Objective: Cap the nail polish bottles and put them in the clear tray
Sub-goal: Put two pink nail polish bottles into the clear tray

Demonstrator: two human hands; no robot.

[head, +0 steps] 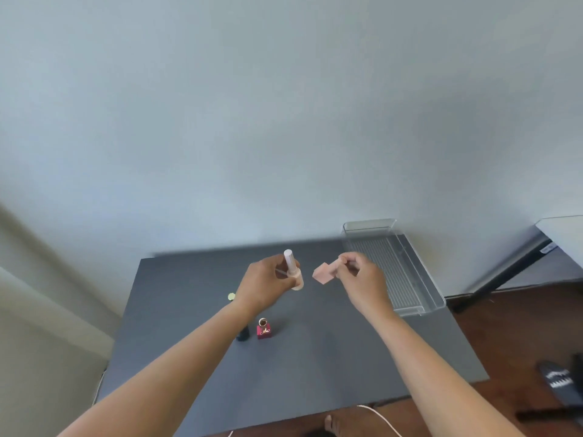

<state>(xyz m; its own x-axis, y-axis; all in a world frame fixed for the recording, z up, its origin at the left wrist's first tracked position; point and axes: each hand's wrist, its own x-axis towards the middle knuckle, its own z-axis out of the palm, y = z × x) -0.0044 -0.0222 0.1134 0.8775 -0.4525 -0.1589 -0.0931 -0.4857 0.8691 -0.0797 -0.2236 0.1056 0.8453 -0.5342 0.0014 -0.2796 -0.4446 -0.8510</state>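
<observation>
The person's left hand (265,282) is hovering over the middle of the desk (315,357), its fingers curling round a pale bottle (297,280) with a tall white cap (289,260) sticking up from it. I cannot tell whether the cap is fully on.

Just to its 3 o'clock side, apart from it, the right hand (362,279) is pinching a small pink block (323,272) at the fingertips; whether that is a bottle or a cap is unclear.

A red bottle (263,330) and a black bottle (243,334) are standing near each other at 7 o'clock. A small gold cap (232,296) is lying at 9 o'clock. The clear tray (369,227) is sitting at the desk's 2 o'clock corner.
</observation>
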